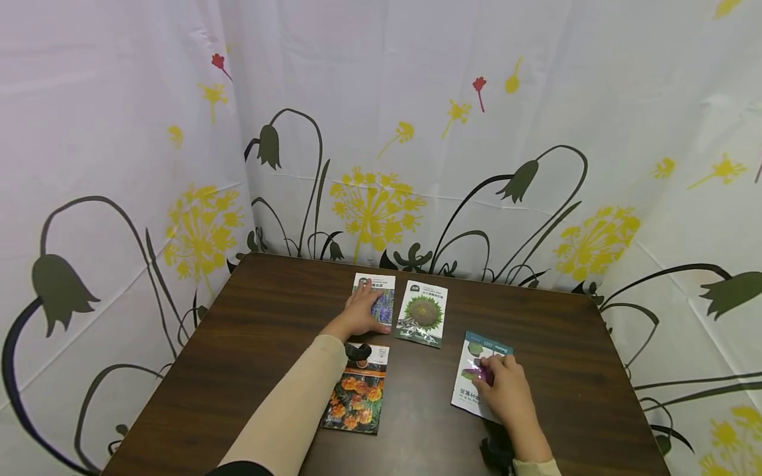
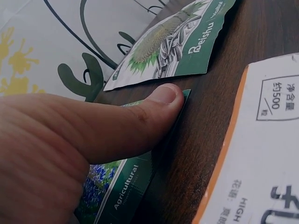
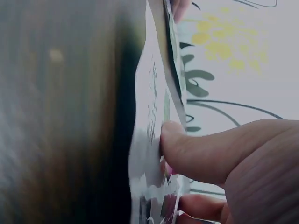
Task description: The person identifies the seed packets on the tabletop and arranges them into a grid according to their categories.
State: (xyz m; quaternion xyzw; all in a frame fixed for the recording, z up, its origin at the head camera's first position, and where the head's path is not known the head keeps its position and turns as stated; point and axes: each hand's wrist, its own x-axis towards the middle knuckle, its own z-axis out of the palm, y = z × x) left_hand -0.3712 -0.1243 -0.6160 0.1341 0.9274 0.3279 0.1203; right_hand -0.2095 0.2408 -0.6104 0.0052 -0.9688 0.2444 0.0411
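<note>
My left hand (image 1: 360,313) rests on a seed packet with purple-blue flowers (image 1: 383,305) at the far side of the table, fingers spread over its face. The left wrist view has the thumb (image 2: 159,105) stretched along that packet's green lower edge. Close by on its right lies a sunflower seed packet (image 1: 423,312). Nearer, partly under the left forearm, is a marigold seed packet (image 1: 359,400) with orange blooms. My right hand (image 1: 508,387) pinches a white seed packet with a blue-green end band (image 1: 467,395), thumb and curled fingers over its purple picture.
The dark wood table (image 1: 268,344) has its back edge against a white curtain (image 1: 369,79) printed with flowers. A black strap (image 1: 497,456) sits at the right wrist.
</note>
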